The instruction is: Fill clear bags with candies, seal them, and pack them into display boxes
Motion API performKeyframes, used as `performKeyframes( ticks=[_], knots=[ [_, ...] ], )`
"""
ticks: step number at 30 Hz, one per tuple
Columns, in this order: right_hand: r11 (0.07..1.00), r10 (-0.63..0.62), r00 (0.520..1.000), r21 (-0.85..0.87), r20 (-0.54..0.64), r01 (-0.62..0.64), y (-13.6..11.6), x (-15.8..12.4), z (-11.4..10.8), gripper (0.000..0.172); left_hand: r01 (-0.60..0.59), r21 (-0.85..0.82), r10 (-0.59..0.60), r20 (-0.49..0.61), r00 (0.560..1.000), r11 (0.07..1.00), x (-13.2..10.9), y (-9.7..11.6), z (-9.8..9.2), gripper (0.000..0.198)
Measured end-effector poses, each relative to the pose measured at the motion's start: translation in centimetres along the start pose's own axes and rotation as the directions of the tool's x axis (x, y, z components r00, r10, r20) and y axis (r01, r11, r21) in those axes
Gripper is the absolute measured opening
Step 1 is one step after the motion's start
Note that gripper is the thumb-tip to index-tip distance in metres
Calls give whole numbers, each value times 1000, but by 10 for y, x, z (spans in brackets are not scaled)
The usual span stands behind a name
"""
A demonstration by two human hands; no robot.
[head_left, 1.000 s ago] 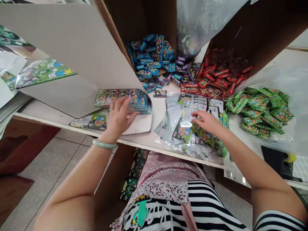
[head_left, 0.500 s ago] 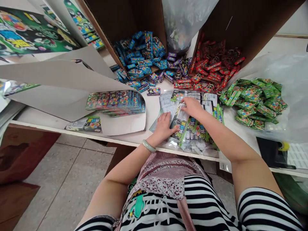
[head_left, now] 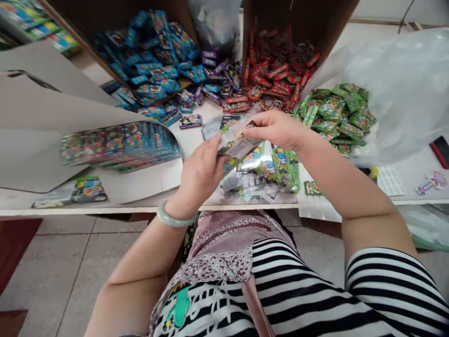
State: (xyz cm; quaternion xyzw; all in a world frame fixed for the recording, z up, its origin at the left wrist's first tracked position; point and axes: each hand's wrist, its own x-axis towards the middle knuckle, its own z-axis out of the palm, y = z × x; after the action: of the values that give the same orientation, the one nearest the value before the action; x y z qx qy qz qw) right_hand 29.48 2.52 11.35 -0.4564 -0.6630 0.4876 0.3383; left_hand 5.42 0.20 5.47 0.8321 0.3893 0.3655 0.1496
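We're right at the front edge of the tabletop (head_left: 140, 209), and the action is just above it. Our left hand (head_left: 201, 171), with a pale green bangle (head_left: 176, 217) at the wrist, comes up with its fingers (head_left: 213, 152) curled around the lower end of a clear foil packet (head_left: 238, 138). From the other side, our right hand (head_left: 277, 128) closes its fingers (head_left: 254, 131) in a tight pinch on the packet's upper end. So the packet is up off the tabletop, held between both hands, and the step in hand looks like close handling of this single piece. With film this slippery, the next move calls for a steady grip at both ends.

Directly below is a heap of printed packets (head_left: 263, 171). Over on our left, a fanned stack of printed cards (head_left: 119, 145) lies beside a flap of grey cardboard (head_left: 28, 159). Farther along, a small loose packet (head_left: 190, 121) sits alone. Then, at the back, come the sorted piles: green sweets (head_left: 333, 117) against a plastic bag (head_left: 396, 93), red sweets (head_left: 277, 70), and blue sweets (head_left: 147, 61), with the red and blue banked against brown cardboard dividers (head_left: 301, 23).
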Motion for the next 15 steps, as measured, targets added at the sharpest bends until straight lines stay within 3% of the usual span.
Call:
performKeyframes(
  ticks=[4,8,10,13,15],
  knots=[
    [983,-166,976,-107,-144,151,-6,-17,15,27,99,-204,-113,-56,992,974,0,-7,0,39],
    [956,-277,887,-204,-370,213,9,-46,46,50,229,-535,-355,-145,924,813,-9,-3,0,38],
    [976,-216,912,-65,-347,207,24,-56,64,56,279,-632,-443,-114,889,723,-18,1,2,40],
    [969,-51,969,221,-243,106,41,-61,82,43,372,-751,-494,70,867,546,-35,6,12,40],
    [946,51,975,324,-217,22,47,-62,87,39,421,-812,-495,193,847,404,-44,6,19,42]
  ],
)
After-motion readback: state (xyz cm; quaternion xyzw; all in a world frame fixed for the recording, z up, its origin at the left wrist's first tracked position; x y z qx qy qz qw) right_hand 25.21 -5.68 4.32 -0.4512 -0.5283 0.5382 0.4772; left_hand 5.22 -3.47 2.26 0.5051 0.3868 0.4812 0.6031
